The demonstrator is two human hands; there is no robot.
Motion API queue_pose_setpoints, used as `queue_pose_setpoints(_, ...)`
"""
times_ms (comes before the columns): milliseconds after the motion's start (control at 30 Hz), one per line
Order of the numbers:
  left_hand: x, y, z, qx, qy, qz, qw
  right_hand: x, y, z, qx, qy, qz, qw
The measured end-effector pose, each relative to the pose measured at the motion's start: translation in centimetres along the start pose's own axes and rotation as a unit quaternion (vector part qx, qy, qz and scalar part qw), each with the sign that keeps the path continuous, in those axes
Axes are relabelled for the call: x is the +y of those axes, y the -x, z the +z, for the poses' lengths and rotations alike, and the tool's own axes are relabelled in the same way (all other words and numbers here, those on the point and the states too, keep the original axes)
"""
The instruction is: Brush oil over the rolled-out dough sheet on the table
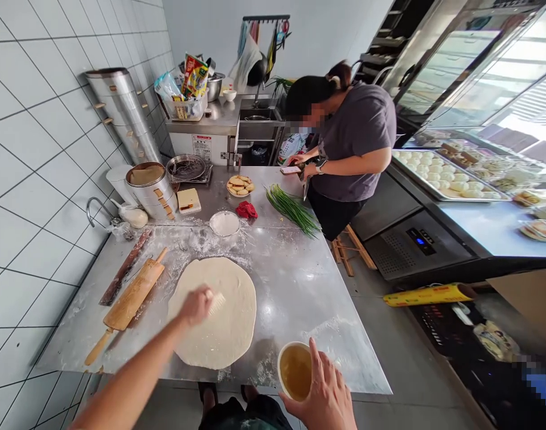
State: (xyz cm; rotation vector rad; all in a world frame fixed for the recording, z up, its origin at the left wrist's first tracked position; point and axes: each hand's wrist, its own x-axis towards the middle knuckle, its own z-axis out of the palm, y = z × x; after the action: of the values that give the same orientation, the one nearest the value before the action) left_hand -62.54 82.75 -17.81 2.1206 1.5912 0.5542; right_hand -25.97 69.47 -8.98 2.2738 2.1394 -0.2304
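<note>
A large flat round of dough (230, 334) lies on the floured steel table (300, 280). Over its middle, my left hand (196, 306) is closed, slightly blurred, around a pastry brush (217, 303); the pale bristles are at the dough's surface and the handle is hidden in my fist. At the table's front edge, my right hand (324, 388) curls around a cup (281, 373) of yellowish liquid, thumb and fingers on its side. Left of the dough rests a wooden rolling pin (134, 297), beside a dark flour-dusted stick (126, 267).
Behind the dough are a bowl of flour (224, 224), a red cloth-like bundle (246, 209), green onions (293, 209) and a plate of pale slices (240, 185). A person (353, 137) stands at the far right corner. Steamer baskets (152, 191) line the tiled wall.
</note>
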Motion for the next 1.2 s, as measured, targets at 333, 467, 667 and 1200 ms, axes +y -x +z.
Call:
queue_pose_setpoints(333, 7.0, 1.1, 3.3, -0.122, 0.023, 0.165, 0.978, -1.5, 0.1, 0.6, 0.002, -0.037, -0.020, 0.999)
queue_pose_setpoints(467, 11.5, 6.6, -1.8, -0.036, 0.084, 0.070, 0.993, -2.2, -0.3, 0.3, -0.005, -0.057, -0.023, 0.998)
queue_pose_setpoints(667, 16.1, 6.1, -8.2, 0.072, 0.311, -0.107, 0.942, -4.0, -0.9, -0.8, -0.054, -0.088, -0.015, 0.995)
queue_pose_setpoints(1200, 10.3, 3.6, -2.9, 0.077, 0.333, -0.233, 0.911, -3.6, -0.8, -1.4, -0.044, -0.101, -0.013, 0.994)
